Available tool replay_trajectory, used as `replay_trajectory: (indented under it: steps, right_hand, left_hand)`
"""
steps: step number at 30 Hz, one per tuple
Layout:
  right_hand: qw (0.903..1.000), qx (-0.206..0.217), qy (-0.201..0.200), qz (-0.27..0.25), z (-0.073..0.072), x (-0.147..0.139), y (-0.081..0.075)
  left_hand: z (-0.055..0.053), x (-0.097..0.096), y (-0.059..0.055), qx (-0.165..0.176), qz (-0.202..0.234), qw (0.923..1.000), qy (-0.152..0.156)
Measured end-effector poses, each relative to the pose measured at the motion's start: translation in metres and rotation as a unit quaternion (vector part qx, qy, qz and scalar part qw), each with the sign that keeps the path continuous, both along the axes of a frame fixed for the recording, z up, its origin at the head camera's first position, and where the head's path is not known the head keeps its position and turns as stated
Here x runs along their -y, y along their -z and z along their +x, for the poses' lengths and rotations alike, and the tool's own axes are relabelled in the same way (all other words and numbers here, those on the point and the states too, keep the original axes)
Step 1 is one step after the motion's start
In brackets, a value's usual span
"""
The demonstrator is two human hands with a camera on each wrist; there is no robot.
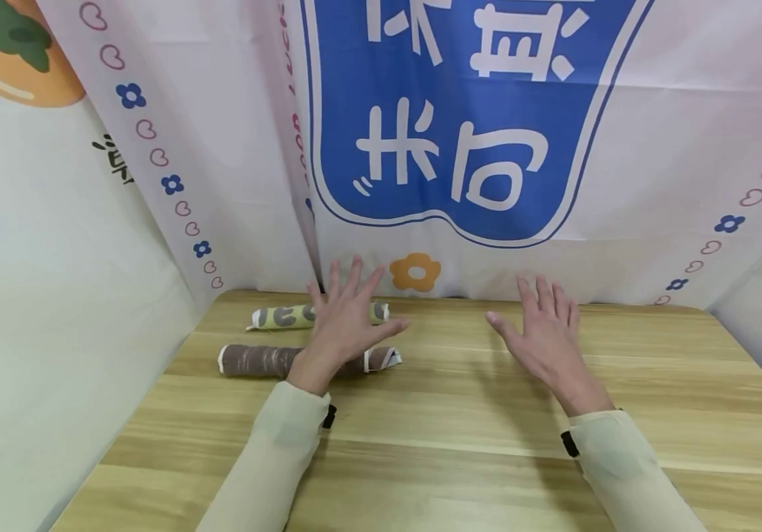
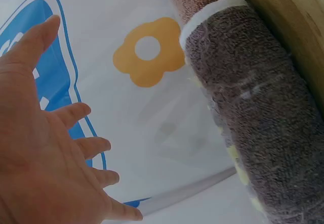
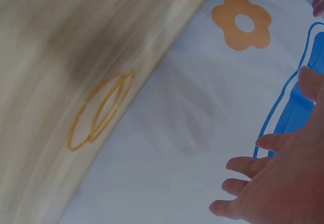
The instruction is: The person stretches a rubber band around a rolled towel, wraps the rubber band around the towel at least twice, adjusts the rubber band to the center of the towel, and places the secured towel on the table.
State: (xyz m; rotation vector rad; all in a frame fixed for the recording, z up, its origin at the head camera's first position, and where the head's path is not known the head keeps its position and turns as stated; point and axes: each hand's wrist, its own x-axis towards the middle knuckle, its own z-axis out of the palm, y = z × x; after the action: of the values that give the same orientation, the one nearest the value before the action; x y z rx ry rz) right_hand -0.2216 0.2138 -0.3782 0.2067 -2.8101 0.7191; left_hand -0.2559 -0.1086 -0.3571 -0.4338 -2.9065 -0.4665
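My left hand (image 1: 344, 321) is spread, palm down, over two rolled towels on the left of the table. Nearer me lies the brown rolled towel (image 1: 257, 360), its middle hidden by that wrist; the left wrist view shows its fuzzy pile and white edge. Behind it is a yellow-green rolled towel (image 1: 284, 318) with grey shapes, partly covered by the fingers. Toward the right, my right hand (image 1: 547, 340) hovers with straight fingers and thumb apart, holding nothing. A thin orange looped band (image 3: 104, 110) lies on the wood near the back edge, seen only in the right wrist view.
The wood-grain table (image 1: 420, 458) reaches back to a hanging white cloth (image 1: 254, 244) with a blue panel (image 1: 447, 199) and an orange flower print (image 1: 435, 273). Another pale cloth (image 1: 55, 295) closes off the left side.
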Motion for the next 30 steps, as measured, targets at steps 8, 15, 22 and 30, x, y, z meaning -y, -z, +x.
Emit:
replay_trajectory:
  steps: [8,15,22,30]
  right_hand:
    - [0.9997,-0.018,-0.015,-0.001,0.003,-0.01,0.003]
    - [0.998,-0.046,-0.039,-0.018,0.005,-0.023,0.005]
    - [0.9964,-0.058,-0.046,-0.041,0.008,-0.036,0.003]
    - [0.9923,-0.1,-0.061,-0.041,0.009,-0.051,0.006]
  left_hand:
    - [0.003,0.014,0.003,-0.001,-0.006,0.9998,0.021]
    - [0.001,0.028,0.008,0.004,0.009,0.9993,0.036]
    - [0.0,0.042,0.011,0.002,0.025,0.9982,0.054]
    - [0.0,0.061,0.014,0.016,0.027,0.9973,0.067]
